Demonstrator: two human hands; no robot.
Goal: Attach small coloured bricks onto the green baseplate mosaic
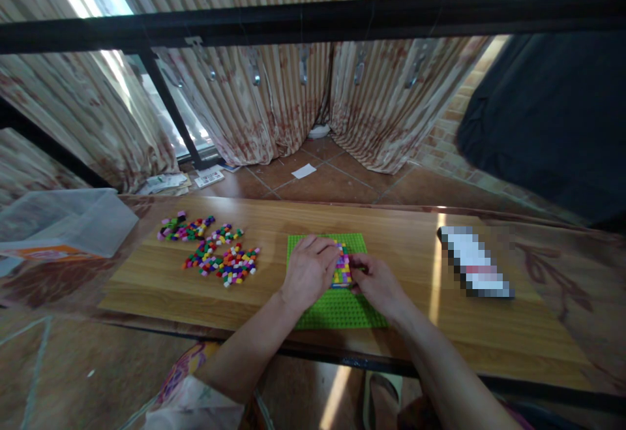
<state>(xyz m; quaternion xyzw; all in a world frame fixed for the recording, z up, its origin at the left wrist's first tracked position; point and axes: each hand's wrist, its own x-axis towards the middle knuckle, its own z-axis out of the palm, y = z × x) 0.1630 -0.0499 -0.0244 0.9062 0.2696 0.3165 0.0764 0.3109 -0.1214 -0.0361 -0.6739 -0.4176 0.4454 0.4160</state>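
A green baseplate (337, 309) lies on the wooden board near the table's front edge. A small block of stacked coloured bricks (342, 268) stands on it. My left hand (309, 270) rests on the plate with fingers curled against the left side of the brick block. My right hand (374, 281) pinches the block's right side with fingertips together. A loose pile of small coloured bricks (215, 250) is spread on the board to the left of the hands.
A clear plastic box (68, 221) sits at the table's left end. A blurred-out flat object (474, 261) lies on the right. A black rail (313, 22) crosses overhead. Curtains and a tiled floor lie beyond the table.
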